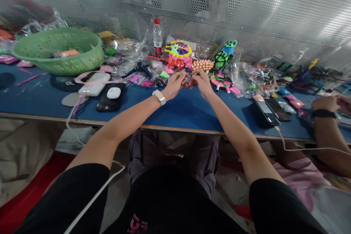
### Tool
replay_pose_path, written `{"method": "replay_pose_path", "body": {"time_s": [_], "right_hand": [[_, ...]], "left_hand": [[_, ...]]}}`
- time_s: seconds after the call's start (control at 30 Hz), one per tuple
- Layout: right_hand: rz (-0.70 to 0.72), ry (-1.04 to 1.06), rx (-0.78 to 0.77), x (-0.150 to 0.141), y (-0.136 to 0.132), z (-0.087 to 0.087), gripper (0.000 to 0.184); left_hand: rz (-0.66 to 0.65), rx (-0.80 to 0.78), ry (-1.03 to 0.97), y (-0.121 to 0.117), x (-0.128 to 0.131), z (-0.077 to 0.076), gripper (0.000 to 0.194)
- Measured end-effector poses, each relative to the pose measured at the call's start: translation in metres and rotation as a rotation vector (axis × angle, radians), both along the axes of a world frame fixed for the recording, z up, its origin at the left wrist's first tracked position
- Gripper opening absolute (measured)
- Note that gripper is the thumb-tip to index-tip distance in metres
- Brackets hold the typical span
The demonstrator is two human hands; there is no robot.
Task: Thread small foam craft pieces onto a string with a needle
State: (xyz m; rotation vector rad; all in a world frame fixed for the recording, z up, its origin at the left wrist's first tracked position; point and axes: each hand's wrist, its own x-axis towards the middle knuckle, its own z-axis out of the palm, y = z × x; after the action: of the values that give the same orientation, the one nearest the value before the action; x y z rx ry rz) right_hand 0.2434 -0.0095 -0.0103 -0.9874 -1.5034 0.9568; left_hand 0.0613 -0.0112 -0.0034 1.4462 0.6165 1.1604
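Note:
My left hand point(176, 85), with a pale band on its wrist, and my right hand point(202, 83) meet above the front middle of the blue table. Both have their fingers curled inward, holding something small that I cannot make out. Just beyond them lies a spiky peach-coloured clay piece point(202, 65). Behind my left hand stands a clay figure with a purple disc and yellow frill point(180, 50). A green-and-black clay figure point(223, 59) is at the back right. A smaller green-and-pink figure point(221, 79) lies beside my right hand.
On the left sits a green basket point(79, 64), with a black phone point(105, 102) and a white power bank point(94, 85) before it. A red-capped bottle point(157, 38) stands behind. Plastic bags point(255, 75) are spread about. At right are a black device point(263, 111) and another person's hand point(325, 104).

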Motion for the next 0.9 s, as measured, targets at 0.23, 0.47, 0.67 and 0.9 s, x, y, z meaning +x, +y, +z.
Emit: {"method": "replay_pose_path", "body": {"time_s": [0.23, 0.47, 0.67, 0.9], "right_hand": [[-0.041, 0.002, 0.121, 0.003, -0.006, 0.010, 0.057], [-0.061, 0.032, 0.031, 0.007, -0.004, 0.012, 0.042], [-0.031, 0.039, -0.026, 0.004, -0.010, 0.015, 0.035], [0.013, 0.035, -0.048, 0.000, -0.014, 0.011, 0.046]], "left_hand": [[-0.017, 0.000, -0.012, 0.000, -0.004, 0.008, 0.058], [0.049, -0.050, 0.004, -0.010, -0.002, 0.023, 0.069], [0.068, -0.074, 0.008, -0.010, -0.006, 0.026, 0.072], [0.062, -0.019, 0.003, -0.006, -0.009, 0.020, 0.075]]}}
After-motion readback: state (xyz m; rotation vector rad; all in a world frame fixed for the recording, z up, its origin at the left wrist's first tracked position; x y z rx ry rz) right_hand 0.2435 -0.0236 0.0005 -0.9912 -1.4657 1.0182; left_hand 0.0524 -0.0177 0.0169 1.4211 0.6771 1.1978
